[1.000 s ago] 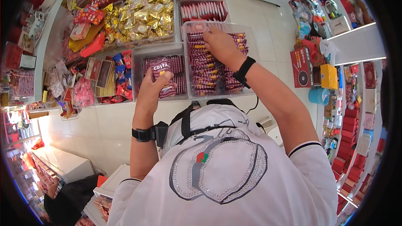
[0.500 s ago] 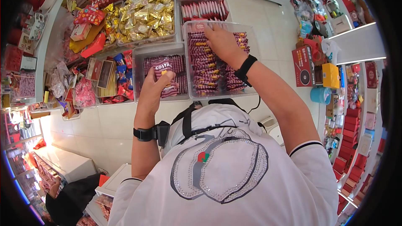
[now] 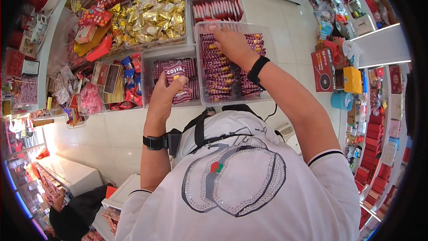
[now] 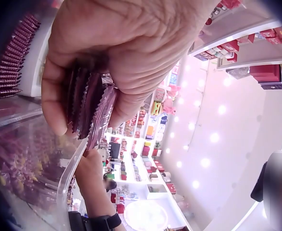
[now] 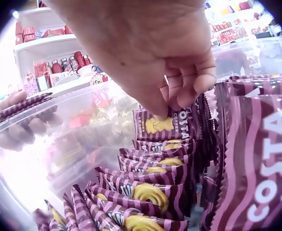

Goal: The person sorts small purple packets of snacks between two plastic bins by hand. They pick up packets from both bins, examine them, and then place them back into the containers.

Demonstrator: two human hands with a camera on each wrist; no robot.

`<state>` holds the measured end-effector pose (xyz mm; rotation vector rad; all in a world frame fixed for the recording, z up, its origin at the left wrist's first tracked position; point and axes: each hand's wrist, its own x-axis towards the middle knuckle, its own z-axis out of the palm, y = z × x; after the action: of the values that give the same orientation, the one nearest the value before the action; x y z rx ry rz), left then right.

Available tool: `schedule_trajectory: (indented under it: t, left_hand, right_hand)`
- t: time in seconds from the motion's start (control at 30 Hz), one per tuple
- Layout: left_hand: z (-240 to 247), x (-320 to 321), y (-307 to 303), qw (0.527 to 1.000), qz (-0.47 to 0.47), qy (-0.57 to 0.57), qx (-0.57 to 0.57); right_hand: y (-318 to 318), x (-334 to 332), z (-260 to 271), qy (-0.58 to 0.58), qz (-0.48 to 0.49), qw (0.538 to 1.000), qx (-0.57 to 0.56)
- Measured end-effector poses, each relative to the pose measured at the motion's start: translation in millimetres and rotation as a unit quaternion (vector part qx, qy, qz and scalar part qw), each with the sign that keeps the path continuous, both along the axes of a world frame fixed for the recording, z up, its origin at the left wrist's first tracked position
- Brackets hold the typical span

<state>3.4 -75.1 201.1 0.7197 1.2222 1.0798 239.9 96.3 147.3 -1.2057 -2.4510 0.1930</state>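
Note:
My left hand (image 3: 163, 93) grips a few maroon striped packets (image 4: 94, 108) between thumb and fingers, the front one (image 3: 174, 72) lettered COSTA, over the smaller grey bin (image 3: 151, 56). At the far left part of the larger clear bin (image 3: 272, 44), my right hand (image 3: 235, 48) has its fingers bent down at a row of the same packets. In the right wrist view, the thumb and curled fingers of that hand (image 5: 174, 91) pinch the top of one packet (image 5: 162, 125) at the end of the row; more packets (image 5: 261, 159) stand beside it.
Gold-wrapped sweets (image 3: 156, 17) fill a bin at the back left. Red packets (image 3: 217, 10) stand in a bin behind the larger one. Assorted bags and boxes (image 3: 107, 78) lie at the left. A turntable-printed red box (image 3: 322, 69) and a blue bucket (image 3: 342, 101) are at the right.
My right hand has moved slightly to the left over the back of the packet row. The left hand stays nearly in place with its packets.

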Motion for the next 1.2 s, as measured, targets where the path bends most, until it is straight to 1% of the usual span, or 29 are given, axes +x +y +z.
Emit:
schedule_trajectory:
  t: [0.17, 0.2, 0.27, 0.3, 0.37, 0.4, 0.43, 0.53, 0.63, 0.73, 0.83, 0.93, 1.03, 1.13, 1.2]
  left_hand:
    - [1.6, 2.0, -0.7, 1.0, -0.001, -0.009, -0.002]
    - [2.6, 2.3, -0.9, 1.0, -0.002, -0.015, -0.003]
    - [2.6, 3.2, -0.7, 0.999, -0.005, -0.034, -0.004]
    - [2.5, 3.5, -0.7, 0.999, -0.006, -0.043, -0.005]
    - [5.8, 6.2, 0.7, 0.997, -0.007, -0.076, -0.007]
    - [6.5, 7.4, 1.6, 0.996, -0.01, -0.093, -0.007]
    - [5.8, 7.8, 2.3, 0.995, -0.016, -0.094, -0.006]
    - [5.6, 9.6, 5.8, 0.99, -0.029, -0.14, 0.003]
    - [7.5, 12.9, 9.8, 0.985, -0.036, -0.169, 0.005]
    - [10.8, 15.0, 12.3, 0.978, -0.051, -0.2, 0.021]
    - [9.2, 14.2, 12.3, 0.985, -0.063, -0.158, 0.016]
    - [5.2, 16.3, 11.9, 0.993, -0.058, -0.087, 0.047]
    - [4.7, 20.3, 11.5, 0.993, -0.032, -0.1, 0.059]
    - [5.2, 20.0, 13.2, 0.988, -0.014, -0.146, 0.047]
    - [4.7, 15.6, 12.9, 0.986, -0.031, -0.161, 0.036]
  right_hand:
    - [0.3, 0.1, 1.6, 0.018, -0.005, 1.0, -0.009]
    - [-0.8, 1.8, 5.8, 0.04, 0.001, 0.999, -0.025]
    - [-3.9, 6.4, 21.1, 0.084, 0.018, 0.995, -0.057]
    - [-3.8, 6.3, 26.4, 0.082, -0.009, 0.991, -0.103]
    - [-7.0, 8.4, 40.5, 0.13, 0.014, 0.977, -0.17]
    - [-10.5, 8.7, 50.2, 0.153, 0.023, 0.967, -0.203]
    - [-16.1, 6.5, 64.3, 0.167, 0.021, 0.946, -0.278]
    - [-41.5, -1.9, 96.9, 0.237, 0.036, 0.87, -0.432]
    - [-57.1, -12.5, 105.6, 0.245, 0.047, 0.83, -0.499]
    - [-69.3, -19.8, 110.1, 0.269, 0.042, 0.812, -0.516]
    - [-70.0, -23.4, 101.7, 0.279, 0.076, 0.824, -0.488]
    - [-72.4, -26.9, 107.8, 0.251, 0.081, 0.828, -0.495]
    - [-74.0, -29.3, 104.1, 0.273, 0.072, 0.832, -0.478]
    - [-74.7, -29.4, 100.5, 0.344, 0.054, 0.793, -0.5]
    - [-74.4, -25.9, 101.7, 0.37, 0.049, 0.773, -0.512]
